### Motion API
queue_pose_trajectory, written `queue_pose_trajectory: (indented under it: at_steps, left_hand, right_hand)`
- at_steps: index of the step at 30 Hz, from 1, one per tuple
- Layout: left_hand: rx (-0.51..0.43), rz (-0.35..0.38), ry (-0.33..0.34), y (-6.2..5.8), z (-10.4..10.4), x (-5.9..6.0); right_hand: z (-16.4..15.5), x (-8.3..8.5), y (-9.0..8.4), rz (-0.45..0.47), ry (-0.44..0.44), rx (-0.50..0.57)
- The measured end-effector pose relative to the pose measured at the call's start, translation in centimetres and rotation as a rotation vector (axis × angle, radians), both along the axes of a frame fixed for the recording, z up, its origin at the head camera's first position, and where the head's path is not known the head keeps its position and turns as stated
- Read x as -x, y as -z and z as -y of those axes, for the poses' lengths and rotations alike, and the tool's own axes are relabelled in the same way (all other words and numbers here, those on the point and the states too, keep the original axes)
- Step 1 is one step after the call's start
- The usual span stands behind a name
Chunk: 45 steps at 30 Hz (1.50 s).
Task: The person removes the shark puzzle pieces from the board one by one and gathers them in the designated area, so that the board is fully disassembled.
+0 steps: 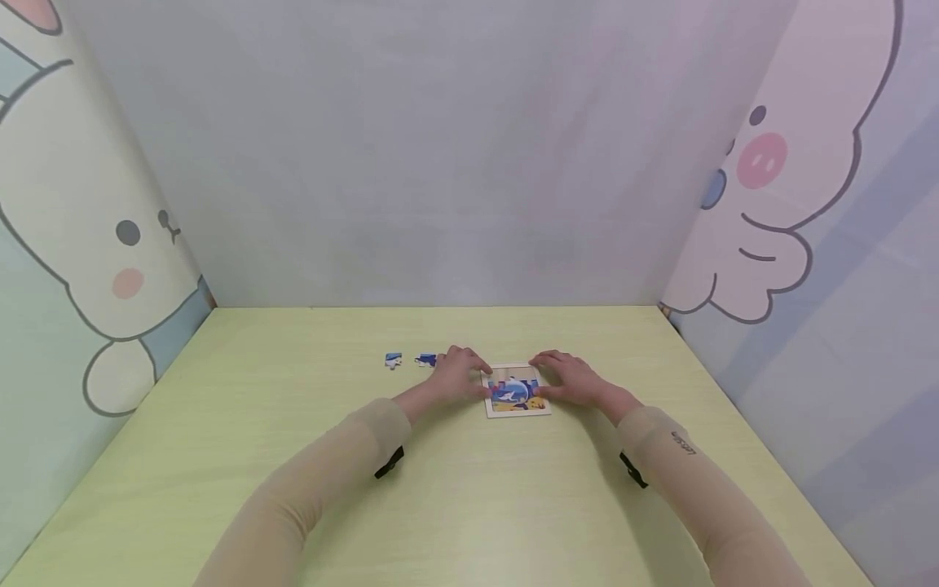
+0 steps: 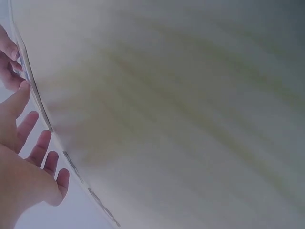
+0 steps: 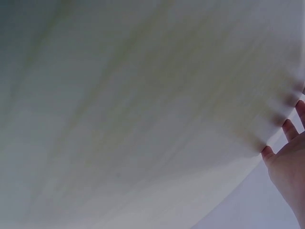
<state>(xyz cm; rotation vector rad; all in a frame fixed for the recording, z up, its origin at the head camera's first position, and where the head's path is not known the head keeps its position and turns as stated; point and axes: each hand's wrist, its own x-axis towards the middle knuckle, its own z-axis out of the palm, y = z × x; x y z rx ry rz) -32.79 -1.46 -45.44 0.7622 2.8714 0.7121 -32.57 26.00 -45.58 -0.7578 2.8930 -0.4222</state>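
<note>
A small jigsaw puzzle tray with a pale rim lies flat on the table. Joined pieces with a dolphin on blue fill its lower part, and bare backing shows along the top. At the tray's left side, my left hand rests its thumb on the edge of the picture; the left wrist view shows its other fingers spread and relaxed. My right hand is at the opposite side, thumb touching the pieces and a fingertip by the upper right corner. In the right wrist view its fingertips reach the tabletop.
Two loose puzzle pieces lie left of the tray: a blue and white one farther out, a dark blue one beside my left hand. The pale yellow table meets a grey curtain behind and printed cloth at both sides.
</note>
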Motion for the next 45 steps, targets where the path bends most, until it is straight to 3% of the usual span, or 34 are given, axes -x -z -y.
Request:
queue_pose_trajectory:
  at_steps: [11, 20, 25, 32, 45]
  left_hand:
    - [-0.004, -0.003, -0.019, -0.4, -0.3, -0.8]
    - [0.016, 0.043, -0.056, -0.8, -1.0, -1.0]
    - [0.035, 0.056, -0.070, -0.9, -1.2, -0.9]
    - [0.036, 0.063, -0.080, -1.0, -1.3, -0.8]
    - [0.037, 0.071, -0.065, -1.1, -1.2, -0.7]
  right_hand:
    - [0.3, -0.1, -0.2, 0.019, -0.009, 0.002]
    - [0.5, -0.4, -0.7, 0.058, -0.005, 0.026]
    - [1.1, -0.6, -0.3, 0.023, -0.008, 0.035]
    - [2.9, -1.0, -0.1, -0.046, -0.111, 0.033]
    - [4.5, -2.0, -0.1, -0.172, -0.036, 0.014]
